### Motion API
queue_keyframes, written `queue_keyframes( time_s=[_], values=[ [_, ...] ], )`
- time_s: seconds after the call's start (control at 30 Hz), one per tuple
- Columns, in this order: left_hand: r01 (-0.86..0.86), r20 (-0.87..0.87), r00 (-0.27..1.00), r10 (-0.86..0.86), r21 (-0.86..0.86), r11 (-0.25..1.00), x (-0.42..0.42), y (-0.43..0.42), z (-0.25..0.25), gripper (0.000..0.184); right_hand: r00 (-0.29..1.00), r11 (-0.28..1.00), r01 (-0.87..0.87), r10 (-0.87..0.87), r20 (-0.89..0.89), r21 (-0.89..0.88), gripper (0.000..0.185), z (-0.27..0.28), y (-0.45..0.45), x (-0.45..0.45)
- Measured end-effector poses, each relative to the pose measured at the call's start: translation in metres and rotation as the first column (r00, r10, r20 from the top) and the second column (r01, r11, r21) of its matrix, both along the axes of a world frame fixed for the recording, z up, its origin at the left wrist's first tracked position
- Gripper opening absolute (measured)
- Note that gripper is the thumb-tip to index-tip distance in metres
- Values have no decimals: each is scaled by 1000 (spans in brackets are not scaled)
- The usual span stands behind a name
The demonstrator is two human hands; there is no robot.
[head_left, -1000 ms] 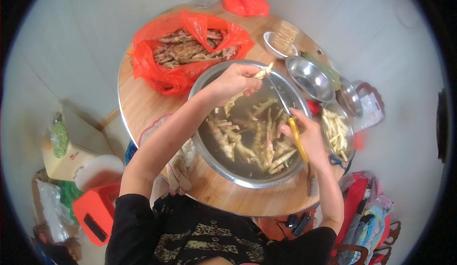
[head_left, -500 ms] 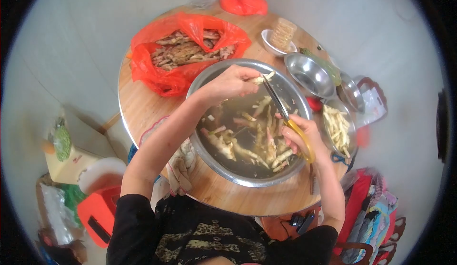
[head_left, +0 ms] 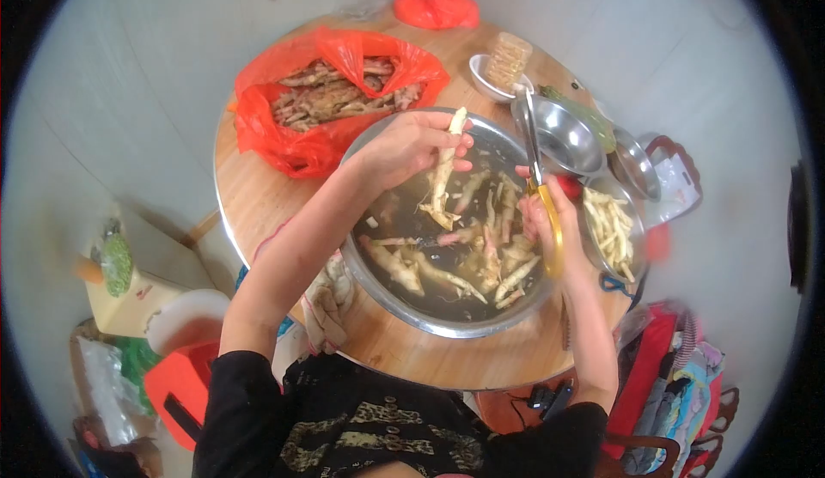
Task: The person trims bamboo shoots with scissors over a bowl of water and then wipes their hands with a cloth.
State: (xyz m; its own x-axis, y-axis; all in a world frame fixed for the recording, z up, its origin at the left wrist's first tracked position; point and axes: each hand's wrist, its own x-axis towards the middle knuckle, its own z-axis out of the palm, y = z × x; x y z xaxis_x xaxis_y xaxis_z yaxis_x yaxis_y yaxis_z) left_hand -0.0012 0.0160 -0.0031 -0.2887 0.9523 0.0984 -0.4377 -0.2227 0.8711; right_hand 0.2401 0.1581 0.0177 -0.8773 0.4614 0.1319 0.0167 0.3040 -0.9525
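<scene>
The left hand (head_left: 421, 141) grips a pale, slender root-like piece (head_left: 442, 177), ragged at its lower end, upright above the basin's (head_left: 430, 322) cloudy water, while the right hand's (head_left: 571, 239) fingers close around yellow-handled scissors (head_left: 532, 147). A red bag (head_left: 288, 147) borders the basin at left, bare bench (head_left: 464, 362) lies in front, and metal bowls (head_left: 571, 139) crowd the right. Lettering on the black shirt (head_left: 387, 426) is too small to read.

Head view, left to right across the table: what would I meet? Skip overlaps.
Open red bag → held pale piece → scissors → bowl of pale pieces.
</scene>
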Motion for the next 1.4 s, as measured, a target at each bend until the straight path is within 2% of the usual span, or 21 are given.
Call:
queue_keyframes(
  time_s=[0.13,0.2,0.23,0.33,0.47,0.57,0.63,0.8,0.93,0.97,1.03,1.13,1.27,1.4],
  values=[
    [40,-58,998,-38,36,999,3,-2,9,39,999,996,13,-10,-43,87,38,0,-9,-19],
    [39,-9,999,-39,8,999,11,-6,15,39,993,993,105,-107,-40,-63,36,-6,-12,-30],
    [37,42,998,-36,-23,999,16,-9,20,40,993,992,111,-113,-41,-65,36,-7,-12,-36],
    [38,15,999,-37,-65,997,28,-13,25,41,961,974,120,-162,-223,-193,47,-2,-8,-55],
    [51,-6,999,-51,-59,997,35,-7,24,47,957,962,77,-145,-252,-261,56,18,-14,-72],
    [47,-32,998,-47,-23,999,42,-6,29,53,946,961,68,-146,-288,-266,56,17,-14,-81],
    [-27,-89,996,18,-100,995,47,-7,35,53,944,966,72,-146,-295,-247,56,11,-11,-86],
    [-63,-177,983,46,-93,994,45,0,20,53,943,967,66,-141,-301,-247,56,3,-4,-88],
    [-80,-289,956,52,-88,993,43,3,15,48,957,944,70,-155,-246,-322,56,-1,4,-90],
    [-78,-289,956,49,-90,993,44,5,13,48,957,929,57,-155,-245,-365,57,-1,5,-90],
    [-223,-229,948,221,18,975,48,9,5,39,954,918,46,-157,-255,-393,57,-2,8,-92],
    [-298,-221,934,281,-46,953,48,10,1,29,949,903,39,-168,-266,-429,58,0,7,-91],
    [-229,-192,956,221,-22,973,41,8,2,25,938,897,25,-173,-299,-440,55,-1,8,-91],
    [-167,-27,986,165,-69,984,39,6,9,21,935,903,42,-185,-301,-427,52,-2,12,-93]
  ],
)
